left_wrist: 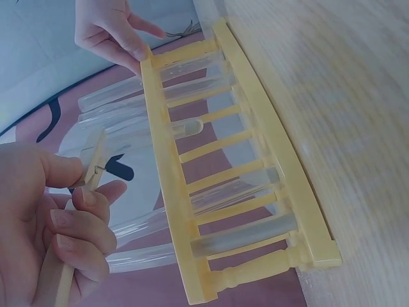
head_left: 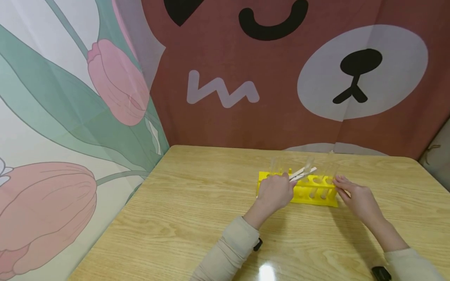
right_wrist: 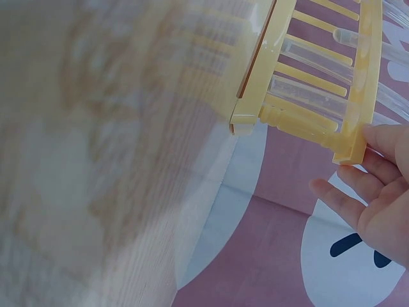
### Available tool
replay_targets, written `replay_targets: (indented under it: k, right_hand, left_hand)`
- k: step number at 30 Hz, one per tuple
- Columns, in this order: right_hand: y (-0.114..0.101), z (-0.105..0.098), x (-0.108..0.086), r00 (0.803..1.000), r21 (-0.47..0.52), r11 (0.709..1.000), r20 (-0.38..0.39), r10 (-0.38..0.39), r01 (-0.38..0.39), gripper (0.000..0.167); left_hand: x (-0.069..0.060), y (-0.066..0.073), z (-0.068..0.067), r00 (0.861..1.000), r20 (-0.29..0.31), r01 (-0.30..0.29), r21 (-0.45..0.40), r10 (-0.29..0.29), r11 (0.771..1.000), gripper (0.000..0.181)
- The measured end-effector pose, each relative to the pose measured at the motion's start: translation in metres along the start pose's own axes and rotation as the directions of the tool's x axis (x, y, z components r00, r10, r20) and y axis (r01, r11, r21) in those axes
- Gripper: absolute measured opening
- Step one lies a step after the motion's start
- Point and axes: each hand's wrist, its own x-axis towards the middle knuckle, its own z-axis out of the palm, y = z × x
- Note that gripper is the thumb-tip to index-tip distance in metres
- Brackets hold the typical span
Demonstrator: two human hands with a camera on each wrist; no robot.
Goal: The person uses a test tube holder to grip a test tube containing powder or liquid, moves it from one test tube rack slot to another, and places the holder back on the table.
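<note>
A yellow test tube rack (head_left: 313,201) stands on the table with several clear test tubes in it. My left hand (head_left: 275,191) grips a wooden test tube clamp (head_left: 299,174) by its handle, in front of the rack's left half. At the clamp's jaws is one test tube (left_wrist: 193,127); its rounded bottom sits just below the rack's upper plate, higher than the other tubes' bottoms. Whether the jaws are tight round it cannot be made out. My right hand (right_wrist: 386,192) pinches the right end of the upper plate, thumb on top and fingers beneath.
The wood-grain table (head_left: 175,218) extends around the rack. Behind it hangs a printed cloth (head_left: 218,128) with a brown bear face; a tulip-patterned cloth (head_left: 52,136) hangs on the left. Other tubes (left_wrist: 246,233) stand at the rack's left end.
</note>
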Motion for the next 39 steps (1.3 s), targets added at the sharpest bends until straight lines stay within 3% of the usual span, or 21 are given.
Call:
replay_targets:
  k: [15,28,37,39]
  right_hand:
    - [0.001,0.0011,0.0005,1.0,-0.006,1.0,-0.023,-0.021,0.021,0.032]
    - [0.0,0.0002,0.0,1.0,-0.012,1.0,0.008,-0.011,0.011,0.031]
    - [0.0042,0.0032,-0.0024,1.0,0.003,1.0,0.001,-0.003,0.003,0.031]
    - [0.0078,0.0063,-0.0038,1.0,-0.033,0.999,-0.006,0.008,-0.008,0.03]
  left_hand:
    - [-0.001,0.0004,-0.0043,1.0,0.002,0.002,0.012,-0.002,1.0,0.042]
    - [-0.0031,-0.0003,-0.0067,1.0,0.015,0.005,0.005,-0.005,1.0,0.044]
    - [-0.0039,-0.0005,-0.0072,1.0,-0.006,-0.002,-0.004,0.002,1.0,0.043]
    - [-0.004,-0.0005,-0.0072,1.0,-0.008,-0.003,-0.002,0.003,1.0,0.043]
